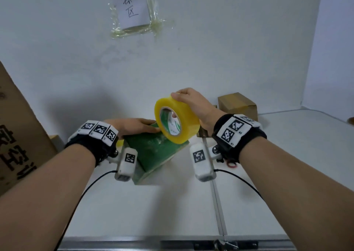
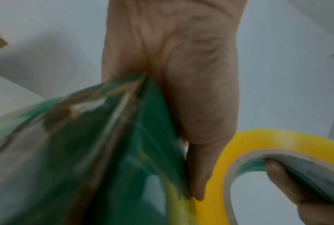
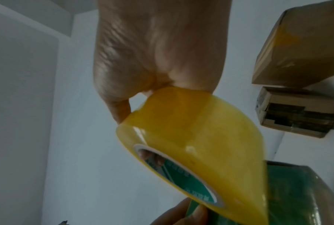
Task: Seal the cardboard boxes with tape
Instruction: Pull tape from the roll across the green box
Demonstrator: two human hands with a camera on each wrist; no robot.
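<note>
Two hands meet at centre frame over one green box, tilted on the white table. Left hand lies on the box's far upper edge, thumb along the side, steadying it. Right hand grips the yellow tape roll from above, fingertips hooked inside the core; roll touches the box top just right of the left fingers. Likely next pull runs toward the near edge. Beyond, upper right, a brown box sits well apart.
</note>
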